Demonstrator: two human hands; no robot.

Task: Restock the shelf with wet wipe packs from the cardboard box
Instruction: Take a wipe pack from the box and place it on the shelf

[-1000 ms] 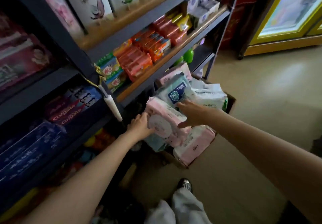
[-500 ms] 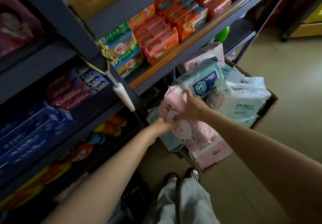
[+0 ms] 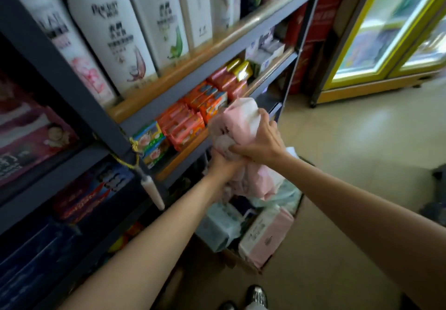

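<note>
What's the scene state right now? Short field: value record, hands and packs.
held item: pink wet wipe pack, lifted above the box, level with the soap shelf
right hand: grips the pack from the right side
left hand: holds the pack's lower end
cardboard box: on the floor by the shelf unit, still holds packs, including a pink pack and a pale teal pack
nearest shelf: orange soap boxes on the wooden shelf edge
</note>
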